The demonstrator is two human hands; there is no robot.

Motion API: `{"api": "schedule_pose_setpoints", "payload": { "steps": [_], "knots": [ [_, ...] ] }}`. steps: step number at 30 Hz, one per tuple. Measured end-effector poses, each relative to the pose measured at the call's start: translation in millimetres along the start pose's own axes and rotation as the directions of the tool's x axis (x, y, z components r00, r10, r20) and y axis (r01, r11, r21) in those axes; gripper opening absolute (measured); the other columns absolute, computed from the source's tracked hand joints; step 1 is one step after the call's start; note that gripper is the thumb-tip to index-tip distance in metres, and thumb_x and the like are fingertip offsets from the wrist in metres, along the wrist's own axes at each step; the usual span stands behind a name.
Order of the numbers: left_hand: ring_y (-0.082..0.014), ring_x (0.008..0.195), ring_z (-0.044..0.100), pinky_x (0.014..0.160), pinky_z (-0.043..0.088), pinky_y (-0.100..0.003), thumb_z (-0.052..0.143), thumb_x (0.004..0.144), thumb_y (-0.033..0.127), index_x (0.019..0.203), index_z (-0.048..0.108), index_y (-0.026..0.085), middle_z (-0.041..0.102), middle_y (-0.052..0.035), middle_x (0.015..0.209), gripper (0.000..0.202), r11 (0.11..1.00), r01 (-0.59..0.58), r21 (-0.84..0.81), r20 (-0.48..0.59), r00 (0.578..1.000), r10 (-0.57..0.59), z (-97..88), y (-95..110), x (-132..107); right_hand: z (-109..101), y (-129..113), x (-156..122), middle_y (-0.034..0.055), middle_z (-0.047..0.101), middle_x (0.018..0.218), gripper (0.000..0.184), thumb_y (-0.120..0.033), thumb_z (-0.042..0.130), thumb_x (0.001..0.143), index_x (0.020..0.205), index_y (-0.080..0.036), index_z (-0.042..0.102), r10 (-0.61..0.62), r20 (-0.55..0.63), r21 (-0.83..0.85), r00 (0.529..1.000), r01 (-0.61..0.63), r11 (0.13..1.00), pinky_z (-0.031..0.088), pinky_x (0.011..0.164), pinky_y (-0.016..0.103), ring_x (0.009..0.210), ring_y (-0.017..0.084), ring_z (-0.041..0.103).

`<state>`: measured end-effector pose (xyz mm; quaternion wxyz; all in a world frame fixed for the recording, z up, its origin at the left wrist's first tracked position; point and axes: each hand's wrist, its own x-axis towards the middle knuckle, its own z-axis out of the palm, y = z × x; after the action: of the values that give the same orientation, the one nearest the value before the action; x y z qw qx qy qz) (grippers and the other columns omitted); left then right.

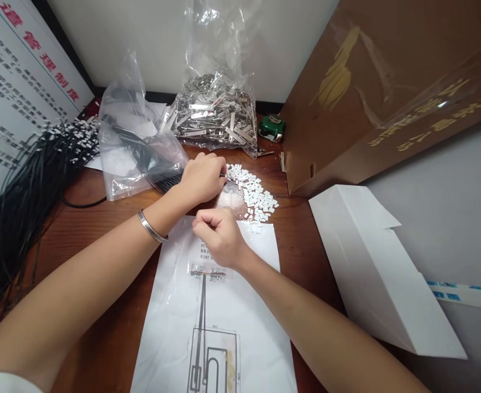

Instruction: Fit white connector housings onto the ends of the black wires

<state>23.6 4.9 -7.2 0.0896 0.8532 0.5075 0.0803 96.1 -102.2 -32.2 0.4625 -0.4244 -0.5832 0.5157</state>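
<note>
My left hand (pixel 205 176), with a metal bracelet (pixel 152 226) on its wrist, is closed beside a pile of small white plastic pieces (pixel 259 197). Its fingertips point to the pile's left edge, and what they hold, if anything, is hidden. Just left of it, thin black wires (pixel 170 182) stick out of a clear plastic bag (pixel 119 183). Nearer to me, my right hand (pixel 221 234) is curled into a fist over the top of a printed drawing sheet (pixel 219 305). I cannot make out anything inside it. A taped wire sample (pixel 208 273) lies on the sheet below this fist.
A clear bag of metal strips (pixel 215 117) stands at the back, with a green tape measure (pixel 272 128) on its right. A bundle of black cables with white ends (pixel 66 143) lies at left. A brown carton (pixel 346 109) and folded white card (pixel 371 267) border the right.
</note>
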Motion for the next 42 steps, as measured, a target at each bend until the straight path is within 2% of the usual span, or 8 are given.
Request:
{"api": "schedule_pose_setpoints", "payload": {
  "steps": [11,15,20,25,29,34,39,42],
  "knots": [
    [-0.0298,0.101,0.059,0.084,0.046,-0.042,0.058,0.089,0.022,0.093,0.072,0.016,0.069,-0.0102,0.104,0.016,0.999,-0.032,-0.010,-0.038,0.999,0.032,6.2,-0.9,2.8,0.6,-3.7,-0.1,-0.0062,0.025,0.047,0.030,-0.025,0.048,0.069,0.048,-0.023,0.027,0.007,0.016,0.014,1.000,-0.007,1.000,0.018,0.048,0.027,0.049,0.008,0.023],
    [-0.0285,0.097,0.060,0.083,0.046,-0.043,0.053,0.092,0.022,0.090,0.072,0.015,0.071,-0.0100,0.098,0.020,0.996,-0.081,-0.042,-0.173,0.982,0.073,0.6,-8.5,-2.8,-1.8,-1.0,0.4,-0.0051,0.031,0.047,0.029,-0.025,0.047,0.072,0.047,-0.022,0.032,0.008,-0.026,0.081,1.000,-0.006,0.997,0.021,0.048,0.027,0.049,0.008,0.028],
    [-0.0183,0.080,0.061,0.079,0.047,-0.035,0.059,0.091,0.023,0.084,0.069,0.019,0.071,-0.0028,0.085,0.013,0.948,-0.269,-0.169,-0.443,0.880,0.171,-25.7,-25.7,-41.4,-4.1,7.0,4.8,-0.0051,0.036,0.054,0.030,-0.038,0.049,0.087,0.063,-0.021,0.052,0.018,-0.201,0.245,0.979,0.033,0.969,0.024,0.049,0.026,0.050,0.009,0.031],
    [-0.0155,0.074,0.064,0.070,0.048,-0.029,0.059,0.092,0.021,0.082,0.069,0.018,0.073,-0.0031,0.081,0.015,0.886,-0.451,-0.112,-0.500,0.796,0.342,-36.5,-38.6,-84.6,-1.5,6.8,7.0,-0.0005,0.056,0.067,0.028,-0.045,0.057,0.088,0.083,-0.020,0.068,0.030,-0.248,0.265,0.968,0.038,0.964,0.032,0.049,0.025,0.053,0.009,0.039],
    [-0.0160,0.075,0.066,0.070,0.048,-0.030,0.058,0.093,0.022,0.082,0.071,0.019,0.074,-0.0042,0.083,0.017,0.859,-0.511,-0.003,-0.525,0.732,0.434,-29.9,-45.9,-95.2,-0.8,5.4,4.2,-0.0038,0.048,0.057,0.024,-0.042,0.062,0.086,0.083,-0.020,0.073,-0.006,-0.219,0.181,0.976,0.047,0.982,0.036,0.052,0.026,0.052,0.009,0.037],
    [-0.0167,0.081,0.067,0.075,0.050,-0.032,0.051,0.096,0.031,0.084,0.072,0.022,0.075,-0.0046,0.088,0.026,0.909,-0.408,-0.080,-0.442,0.832,0.335,-28.7,-44.6,-101.6,-1.5,6.0,2.3,-0.0075,0.032,0.049,0.024,-0.041,0.061,0.087,0.080,-0.022,0.074,-0.003,-0.193,0.193,0.981,0.041,0.980,0.040,0.055,0.027,0.048,0.009,0.034],
    [-0.0173,0.085,0.068,0.080,0.052,-0.032,0.056,0.093,0.032,0.085,0.072,0.023,0.076,-0.0043,0.091,0.019,0.903,-0.379,-0.201,-0.427,0.864,0.267,-30.7,-40.7,-110.4,-0.3,6.0,2.9,-0.0006,0.061,0.065,0.018,-0.040,0.069,0.080,0.080,-0.022,0.070,0.012,-0.192,0.209,0.981,0.029,0.978,0.052,0.067,0.032,0.065,0.014,0.059],
    [-0.0177,0.086,0.067,0.083,0.052,-0.033,0.062,0.089,0.030,0.088,0.071,0.022,0.075,-0.0032,0.091,0.012,0.911,-0.293,-0.291,-0.423,0.893,0.152,-30.0,-45.5,-118.5,0.0,6.5,3.2,0.0037,0.071,0.080,0.015,-0.035,0.069,0.079,0.081,-0.020,0.069,-0.002,-0.189,0.199,0.982,0.041,0.979,0.054,0.075,0.034,0.077,0.016,0.067]
  ]
}}
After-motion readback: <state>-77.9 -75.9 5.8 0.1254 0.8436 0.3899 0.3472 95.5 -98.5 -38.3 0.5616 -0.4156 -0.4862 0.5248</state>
